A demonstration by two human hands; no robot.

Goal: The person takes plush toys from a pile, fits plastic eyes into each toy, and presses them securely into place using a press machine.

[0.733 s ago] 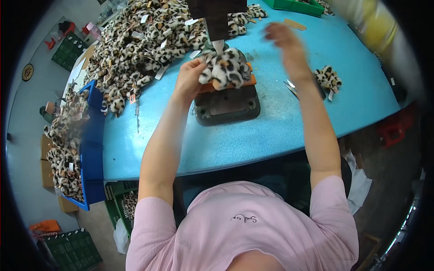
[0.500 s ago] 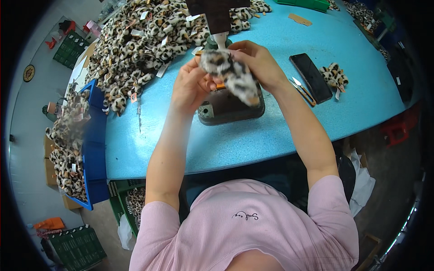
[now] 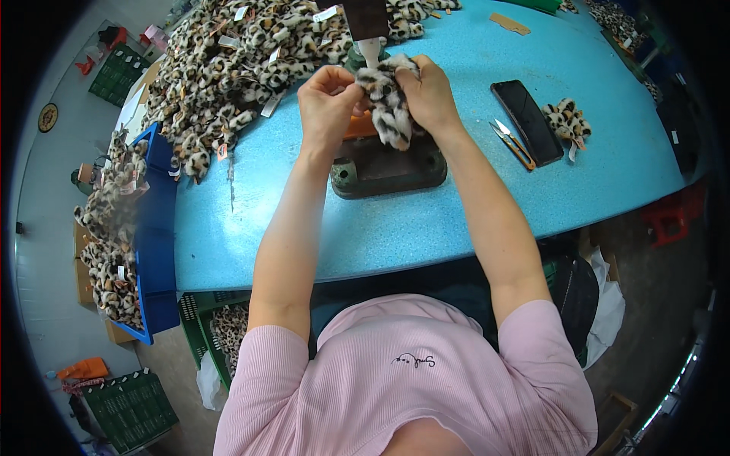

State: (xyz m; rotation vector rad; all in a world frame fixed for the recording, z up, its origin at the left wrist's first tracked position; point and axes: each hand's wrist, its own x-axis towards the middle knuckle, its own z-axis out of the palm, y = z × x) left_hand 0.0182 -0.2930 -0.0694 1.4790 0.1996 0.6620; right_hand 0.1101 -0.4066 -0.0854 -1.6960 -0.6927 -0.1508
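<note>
Both hands hold one leopard-print plush piece [image 3: 389, 106] up against the white nozzle [image 3: 369, 52] of a machine. My left hand [image 3: 327, 97] pinches its left edge. My right hand [image 3: 430, 93] grips its right side. Below them sits the machine's dark metal base [image 3: 388, 169] on the blue table [image 3: 456, 220], with an orange part [image 3: 357, 125] partly hidden behind my left hand.
A large heap of leopard plush pieces [image 3: 251, 53] covers the table's far left. A blue bin [image 3: 152, 243] of more pieces hangs off the left edge. A black phone [image 3: 526, 121], small scissors [image 3: 511, 140] and one finished piece [image 3: 566, 118] lie to the right.
My right hand came back from reaching far right and joined the left on the plush piece. The piece was lifted off the base up to the nozzle.
</note>
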